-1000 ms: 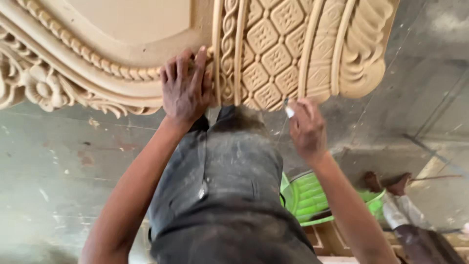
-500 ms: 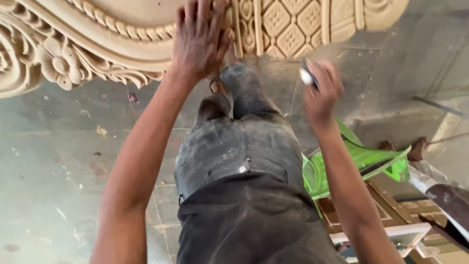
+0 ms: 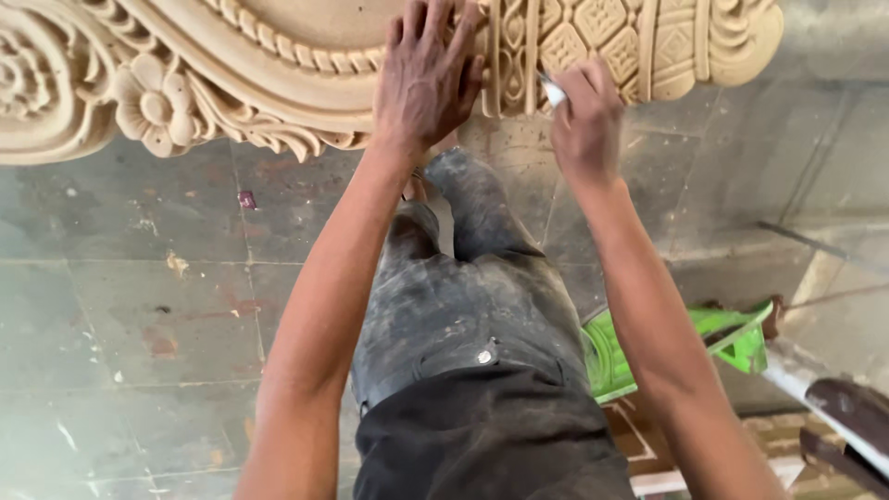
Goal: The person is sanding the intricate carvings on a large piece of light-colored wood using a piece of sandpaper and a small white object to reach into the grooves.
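My left hand (image 3: pixel 426 79) lies flat, fingers spread, on the carved wooden panel (image 3: pixel 278 56). Just beside it, my right hand (image 3: pixel 585 116) grips a small pale tool (image 3: pixel 552 91) against the carving.

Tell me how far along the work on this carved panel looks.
Done: the carved wooden panel already has its flower, rope border and diamond lattice fully cut, all bare pale wood. In hand: the left hand lies flat on the panel while the right hand holds a small light-coloured tool against the vertical carved band. Left: no stain or finish shows anywhere; whether more detailing remains cannot be told.
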